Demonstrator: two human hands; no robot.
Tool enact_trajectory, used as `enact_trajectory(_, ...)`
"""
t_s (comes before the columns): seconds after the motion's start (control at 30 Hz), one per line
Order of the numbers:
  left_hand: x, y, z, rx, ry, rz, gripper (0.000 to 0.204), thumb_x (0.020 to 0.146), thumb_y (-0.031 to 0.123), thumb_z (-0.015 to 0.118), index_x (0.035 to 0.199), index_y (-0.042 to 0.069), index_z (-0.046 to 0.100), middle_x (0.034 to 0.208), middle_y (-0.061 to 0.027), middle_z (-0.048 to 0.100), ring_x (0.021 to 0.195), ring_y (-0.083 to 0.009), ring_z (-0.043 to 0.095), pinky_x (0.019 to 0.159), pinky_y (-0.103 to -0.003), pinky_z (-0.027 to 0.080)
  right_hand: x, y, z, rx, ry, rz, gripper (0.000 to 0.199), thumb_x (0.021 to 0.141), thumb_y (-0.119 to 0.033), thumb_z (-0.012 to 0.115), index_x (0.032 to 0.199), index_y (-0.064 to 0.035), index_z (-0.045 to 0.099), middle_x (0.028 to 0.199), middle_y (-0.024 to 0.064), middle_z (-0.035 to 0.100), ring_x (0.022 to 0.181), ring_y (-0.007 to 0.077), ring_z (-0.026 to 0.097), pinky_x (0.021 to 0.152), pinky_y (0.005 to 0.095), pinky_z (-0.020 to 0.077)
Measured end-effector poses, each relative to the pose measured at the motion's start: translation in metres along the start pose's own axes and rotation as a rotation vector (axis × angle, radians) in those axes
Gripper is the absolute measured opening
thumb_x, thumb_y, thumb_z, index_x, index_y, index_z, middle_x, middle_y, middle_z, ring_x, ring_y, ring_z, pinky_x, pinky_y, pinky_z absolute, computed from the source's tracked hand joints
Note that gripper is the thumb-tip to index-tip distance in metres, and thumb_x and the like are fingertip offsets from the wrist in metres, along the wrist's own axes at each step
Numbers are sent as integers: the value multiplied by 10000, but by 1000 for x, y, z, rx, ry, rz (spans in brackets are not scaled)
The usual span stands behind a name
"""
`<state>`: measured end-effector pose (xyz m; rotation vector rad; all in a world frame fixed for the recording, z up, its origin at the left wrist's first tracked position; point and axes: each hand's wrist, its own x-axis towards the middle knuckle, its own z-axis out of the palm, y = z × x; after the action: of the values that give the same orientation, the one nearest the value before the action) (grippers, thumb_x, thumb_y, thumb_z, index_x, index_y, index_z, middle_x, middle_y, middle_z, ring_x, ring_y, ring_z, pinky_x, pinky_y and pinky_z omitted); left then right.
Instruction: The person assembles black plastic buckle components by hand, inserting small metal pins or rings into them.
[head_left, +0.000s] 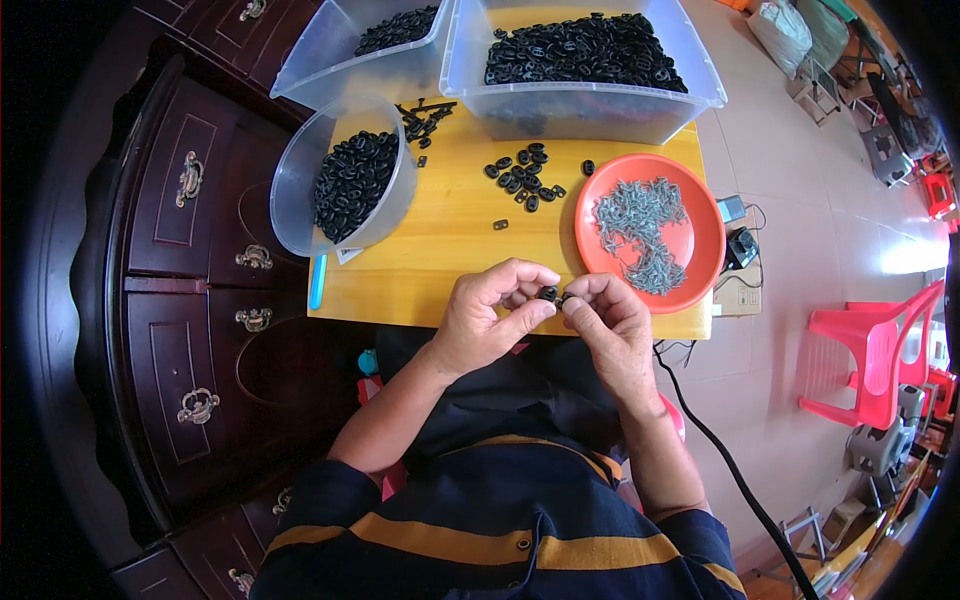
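Close to the table's front edge, my left hand (pixel 492 312) pinches a small black oval plastic part (pixel 548 293) between thumb and fingertips. Facing it, my right hand (pixel 610 318) has its thumb and forefinger closed on another small black piece (pixel 566 297), nearly touching the first. Its exact shape is hidden by the fingertips. Just beyond my hands lies a loose group of similar black oval parts (pixel 525 178). To the right, an orange-red round plate (pixel 708 235) holds a heap of small silvery metal pins or screws (pixel 640 225).
A round clear tub (pixel 290 215) of black parts stands on the left of the yellow wooden table (pixel 450 275). Two clear bins (pixel 590 112) of black pieces sit at the back. A dark wooden cabinet (pixel 200 250) flanks the left; a pink plastic chair (pixel 868 345) stands right.
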<state>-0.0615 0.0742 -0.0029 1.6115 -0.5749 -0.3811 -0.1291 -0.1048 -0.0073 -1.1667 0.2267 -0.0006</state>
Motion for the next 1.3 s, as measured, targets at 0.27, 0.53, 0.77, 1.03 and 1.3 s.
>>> enact_trajectory(0.27,3,3,2,53,34,28,252,883,-19,737,1126,5,673,907,-31,700,782,-67,646,730,-232,543,1,0,-1,-8,14,18,84,970,-11,644,1052,0,637,885,-38,613,764,22,547,690,185,462)
enact_trajectory(0.53,5,9,0,106,13,46,266,857,2,759,1120,14,720,882,-16,684,761,-75,610,713,-237,521,1,0,-3,23,-20,55,82,974,-20,642,1052,6,639,867,-43,614,757,26,551,690,191,463)
enact_trajectory(0.77,7,11,-6,140,-39,47,264,847,-9,760,1108,18,734,839,-28,669,735,-89,611,685,-240,511,2,1,-3,7,-33,77,82,964,-26,665,1037,9,653,856,-33,634,739,29,555,674,191,463)
enact_trajectory(1.03,10,15,-8,167,-94,32,273,844,-22,755,1113,24,740,810,-18,644,716,-84,589,657,-240,497,2,1,-6,-13,-63,96,89,962,-57,689,1023,3,666,836,-22,648,724,36,568,669,194,479)
enact_trajectory(1.3,14,34,1,318,-85,108,397,802,45,808,1182,32,696,848,-47,634,686,-136,576,639,-272,496,4,4,-11,119,-104,155,136,1006,-151,648,1044,-22,666,901,-8,671,767,58,604,713,224,508)
